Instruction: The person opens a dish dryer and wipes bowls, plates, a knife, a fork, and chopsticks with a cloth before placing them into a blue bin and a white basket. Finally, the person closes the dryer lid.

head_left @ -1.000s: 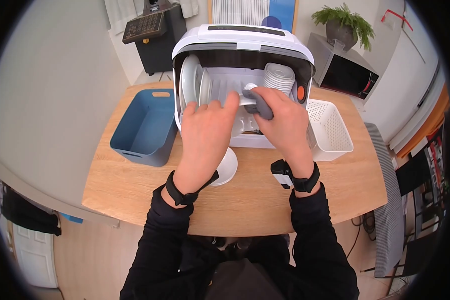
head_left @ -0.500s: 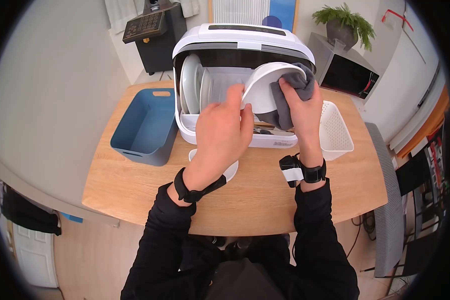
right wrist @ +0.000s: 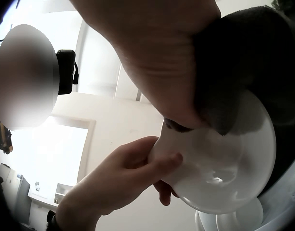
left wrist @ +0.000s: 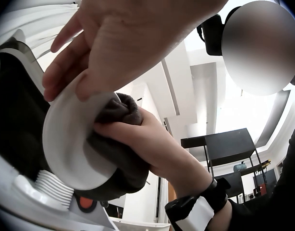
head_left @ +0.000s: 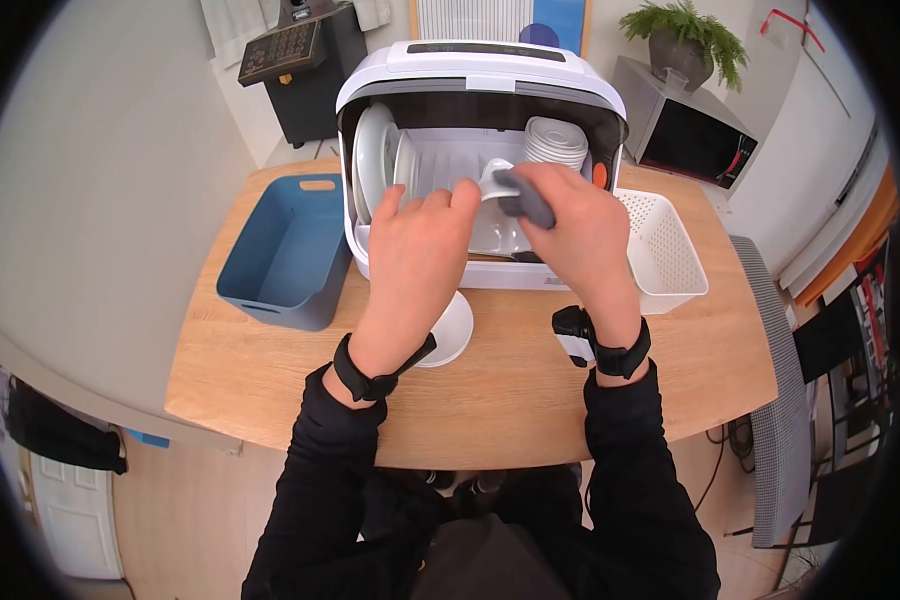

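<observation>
Both hands are raised before the open white dish cabinet [head_left: 490, 275]. Thumb and fingers of the left hand [head_left: 417, 250] pinch the edge of a white bowl [left wrist: 65, 139], as the right wrist view also shows. My right hand [head_left: 582, 225] grips a dark grey cloth [left wrist: 121, 168] pressed against the bowl, its thumb on the inner side. In the head view the hands partly cover the bowl, which is turned steeply. Below the left hand, another white dish [head_left: 453, 330] lies on the table, partly hidden by the wrist.
Plates [head_left: 375, 165] stand in the cabinet's left side, with stacked white dishes [head_left: 556, 142] at its right. A blue basket [head_left: 288, 250] is left of it, a white perforated basket [head_left: 662, 250] right. A microwave [head_left: 690, 140] bearing a plant stands behind at right.
Since half a second ago, the bowl has turned so its inside no longer faces the head camera. The right hand has come left and lower with the cloth, closer to the left hand.
</observation>
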